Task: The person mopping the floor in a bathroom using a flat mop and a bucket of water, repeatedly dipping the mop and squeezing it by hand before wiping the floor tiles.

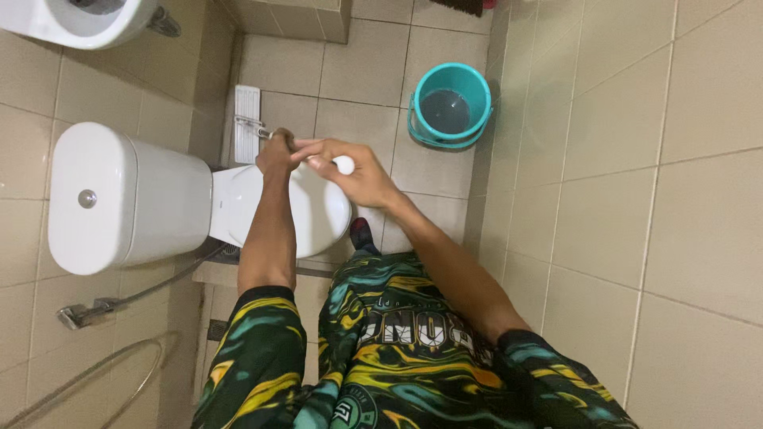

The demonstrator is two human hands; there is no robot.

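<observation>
Left hand (276,152): clenched on thin metal-ended tool, likely brush handle (263,133), above closed toilet lid (318,214).
Right hand (358,173): grasping small white object (344,164), kind unclear, touching left hand.
Step, judged: readying tool over toilet.
Next calls for: firm two-handed grip, lid raised.
Nearby: teal bucket (449,103), water inside; cistern (119,199).

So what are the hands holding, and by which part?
The right hand grips a white handle near its end. The left hand closes on a thin metal part; what it is cannot be told.
</observation>
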